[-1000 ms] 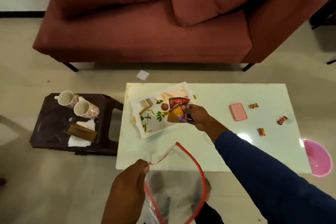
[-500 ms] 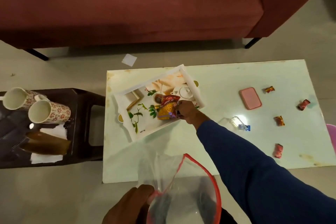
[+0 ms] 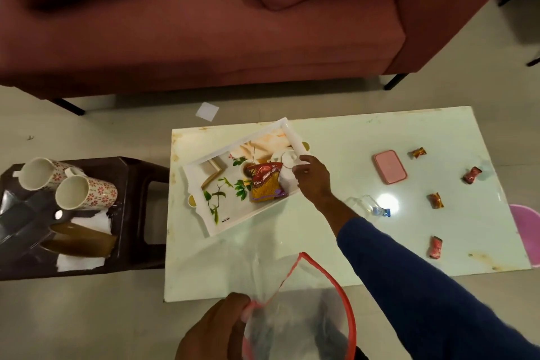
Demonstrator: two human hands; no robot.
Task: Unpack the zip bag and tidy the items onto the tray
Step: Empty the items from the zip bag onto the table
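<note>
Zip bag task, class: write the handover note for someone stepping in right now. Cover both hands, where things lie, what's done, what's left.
Left hand: pinching the open zip bag by its red rim.
Right hand: empty, open, at the tray edge.
Done: snack packet lies in the tray.
Left: four wrapped candies, the pink case and a clear wrapper sit loose on the table. Bag contents unclear.

1. Single head-worn wide-angle view; no second view is sharing the scene.
2. Camera is looking forward and steeply down, from above the near edge of the pale surface (image 3: 365, 137).
3. Near range: sleeve and zip bag (image 3: 295, 313) are filling the bottom edge.
4. Sofa (image 3: 204, 23) is spanning the top; dark side table (image 3: 137, 172) is sitting at left; lines are bowing toward the edges.
</note>
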